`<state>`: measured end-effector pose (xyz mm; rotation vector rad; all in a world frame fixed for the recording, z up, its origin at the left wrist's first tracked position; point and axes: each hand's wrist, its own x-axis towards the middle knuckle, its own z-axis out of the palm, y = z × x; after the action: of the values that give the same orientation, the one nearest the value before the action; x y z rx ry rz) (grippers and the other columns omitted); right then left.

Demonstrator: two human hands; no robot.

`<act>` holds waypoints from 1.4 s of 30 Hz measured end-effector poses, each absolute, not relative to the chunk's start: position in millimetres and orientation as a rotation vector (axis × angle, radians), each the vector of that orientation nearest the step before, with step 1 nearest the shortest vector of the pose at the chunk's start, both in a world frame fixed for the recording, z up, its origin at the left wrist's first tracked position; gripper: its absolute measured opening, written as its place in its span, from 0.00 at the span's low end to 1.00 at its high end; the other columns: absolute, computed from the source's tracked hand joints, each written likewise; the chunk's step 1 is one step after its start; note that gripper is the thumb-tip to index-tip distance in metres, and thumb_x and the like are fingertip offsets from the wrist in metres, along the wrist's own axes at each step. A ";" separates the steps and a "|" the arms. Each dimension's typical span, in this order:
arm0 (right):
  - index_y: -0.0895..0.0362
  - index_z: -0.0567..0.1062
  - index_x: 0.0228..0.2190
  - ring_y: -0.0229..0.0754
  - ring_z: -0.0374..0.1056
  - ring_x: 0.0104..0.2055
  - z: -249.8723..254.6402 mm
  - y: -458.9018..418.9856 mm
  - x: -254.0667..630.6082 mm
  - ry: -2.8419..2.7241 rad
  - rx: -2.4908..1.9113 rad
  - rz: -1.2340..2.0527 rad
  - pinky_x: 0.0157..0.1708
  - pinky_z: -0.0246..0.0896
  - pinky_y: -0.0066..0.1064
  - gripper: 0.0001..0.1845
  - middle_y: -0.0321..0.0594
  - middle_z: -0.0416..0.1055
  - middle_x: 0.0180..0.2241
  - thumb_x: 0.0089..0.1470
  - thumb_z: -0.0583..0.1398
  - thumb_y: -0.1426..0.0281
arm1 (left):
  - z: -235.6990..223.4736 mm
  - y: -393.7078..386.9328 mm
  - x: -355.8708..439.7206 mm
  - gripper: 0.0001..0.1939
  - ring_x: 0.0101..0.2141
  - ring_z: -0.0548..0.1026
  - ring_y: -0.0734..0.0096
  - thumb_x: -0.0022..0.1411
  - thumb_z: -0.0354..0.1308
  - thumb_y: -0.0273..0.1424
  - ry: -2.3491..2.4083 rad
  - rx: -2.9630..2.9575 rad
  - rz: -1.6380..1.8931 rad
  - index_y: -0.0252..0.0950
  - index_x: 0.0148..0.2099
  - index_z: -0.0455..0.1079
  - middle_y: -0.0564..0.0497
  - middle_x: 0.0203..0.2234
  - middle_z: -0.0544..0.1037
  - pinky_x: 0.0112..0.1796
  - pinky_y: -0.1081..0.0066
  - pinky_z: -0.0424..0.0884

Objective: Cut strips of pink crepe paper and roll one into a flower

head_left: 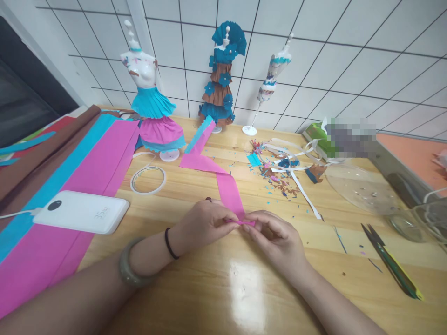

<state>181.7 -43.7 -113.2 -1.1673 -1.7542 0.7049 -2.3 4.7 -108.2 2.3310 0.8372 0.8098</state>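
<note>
A long pink crepe paper strip [228,186] with a blue edge at its far end runs across the wooden table toward me. My left hand [206,221] pinches its near end, which is gathered into a narrow fold. Close beside it, my right hand [277,235] pinches the same folded end between thumb and fingers. Beyond the strip's far end stands a small dress form [145,70] in a blue pleated piece and a pink skirt [160,132]. The fingertips partly hide the fold.
A roll of tape [148,180] and a white power bank [82,211] are on the left, the latter over stacked coloured paper [70,251]. Two more dress forms, one in a brown and blue dress [221,83], stand behind. Paper scraps [279,177] and scissors [393,263] are on the right.
</note>
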 end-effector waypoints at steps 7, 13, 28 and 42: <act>0.55 0.73 0.36 0.34 0.62 0.24 -117.6 -44.4 183.7 -1.691 -1.218 0.766 0.26 0.61 0.28 0.08 0.39 0.70 0.29 0.51 0.59 0.72 | -106.5 4.5 -3.2 0.06 0.25 0.71 0.75 0.58 0.55 0.28 0.879 2.299 0.790 0.36 0.30 0.73 0.53 0.22 0.76 0.31 0.74 0.62; 0.56 0.73 0.37 0.35 0.62 0.25 -120.9 -42.4 184.6 -1.641 -1.246 0.863 0.25 0.61 0.28 0.09 0.37 0.66 0.24 0.52 0.58 0.70 | -104.6 6.6 -3.0 0.05 0.29 0.72 0.72 0.56 0.56 0.27 0.866 2.223 0.828 0.34 0.30 0.72 0.51 0.25 0.76 0.35 0.72 0.64; 0.55 0.74 0.35 0.37 0.64 0.28 -115.6 -43.4 185.2 -1.663 -1.180 0.948 0.28 0.61 0.29 0.07 0.39 0.69 0.28 0.53 0.57 0.73 | -109.9 7.8 -4.1 0.06 0.27 0.66 0.77 0.57 0.50 0.25 0.824 1.703 0.726 0.32 0.35 0.67 0.53 0.26 0.69 0.29 0.77 0.63; 0.54 0.75 0.34 0.36 0.64 0.27 -123.8 -40.4 183.9 -1.612 -1.226 0.854 0.27 0.61 0.28 0.07 0.39 0.70 0.28 0.49 0.61 0.72 | -103.1 7.5 -1.2 0.07 0.26 0.67 0.76 0.53 0.58 0.29 0.902 1.724 0.764 0.30 0.34 0.72 0.51 0.24 0.72 0.29 0.76 0.64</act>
<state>183.9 -40.4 -123.8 -1.2256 -1.6117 0.8541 -1.2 7.5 -103.1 1.7238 0.9022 0.7638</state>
